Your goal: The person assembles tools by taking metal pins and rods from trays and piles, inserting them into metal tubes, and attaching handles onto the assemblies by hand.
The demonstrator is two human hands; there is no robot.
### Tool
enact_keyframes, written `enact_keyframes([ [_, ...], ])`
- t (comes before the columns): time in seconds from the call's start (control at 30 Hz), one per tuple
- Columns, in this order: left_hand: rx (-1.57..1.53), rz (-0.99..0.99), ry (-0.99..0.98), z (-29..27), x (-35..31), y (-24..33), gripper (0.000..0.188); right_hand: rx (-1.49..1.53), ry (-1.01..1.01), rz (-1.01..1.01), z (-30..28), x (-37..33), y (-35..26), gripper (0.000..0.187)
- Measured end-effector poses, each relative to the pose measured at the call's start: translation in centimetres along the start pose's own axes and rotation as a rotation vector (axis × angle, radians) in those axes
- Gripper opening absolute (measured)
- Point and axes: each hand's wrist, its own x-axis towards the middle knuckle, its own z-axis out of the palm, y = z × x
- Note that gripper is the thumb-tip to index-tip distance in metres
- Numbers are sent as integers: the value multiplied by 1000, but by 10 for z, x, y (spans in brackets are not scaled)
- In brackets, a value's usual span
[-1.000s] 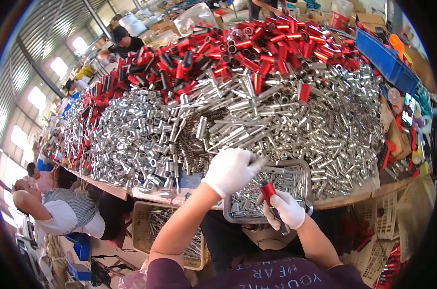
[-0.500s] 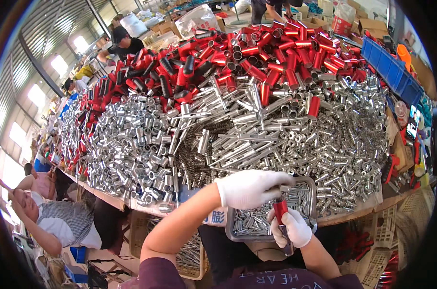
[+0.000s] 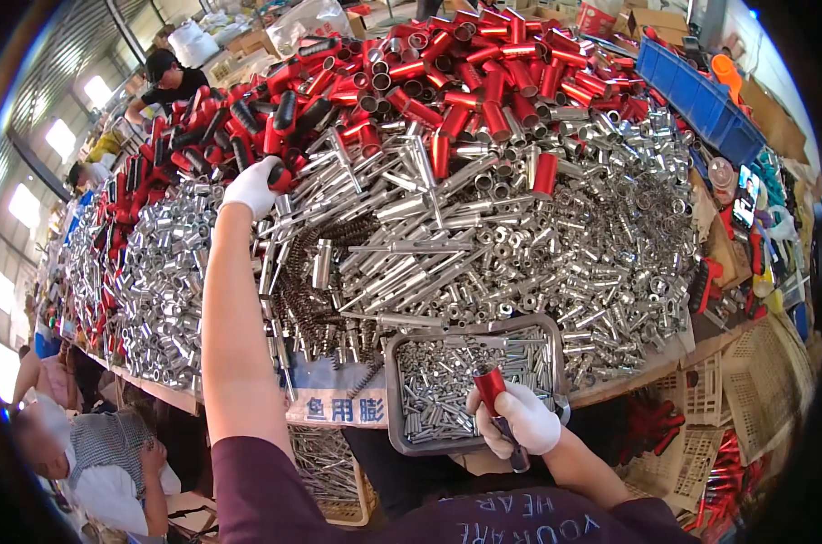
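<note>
Most of the worktable [image 3: 651, 371] is hidden under shiny metal parts [image 3: 429, 272]; its near edge is bare right of the grey tray [image 3: 396, 399]. Over the tray, a smooth red tube [image 3: 490, 386] is clamped in the right hand [image 3: 526, 422]. Fingertips of the left hand [image 3: 250, 189] are obscured at a black-and-red handle [image 3: 281, 179]; its grip cannot be told.

Bright windows [image 3: 60, 140] line the left wall [image 3: 18, 247]; a dark beam [image 3: 38, 165] slants.

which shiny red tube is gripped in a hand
The red tube in the right hand, seen against the grey tray; the other red tubes lie loose.
</note>
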Motion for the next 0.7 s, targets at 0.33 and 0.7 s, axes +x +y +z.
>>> enact_keyframes([
  [0.33, -1012, 249, 576, -31, -149, 162, 42, -78, 17, 29, 5, -2, -1, 37],
  [0.7, -637, 214, 69, -23, -237, 257, 46, -807, 182, -121, 29, -18, -4, 39],
])
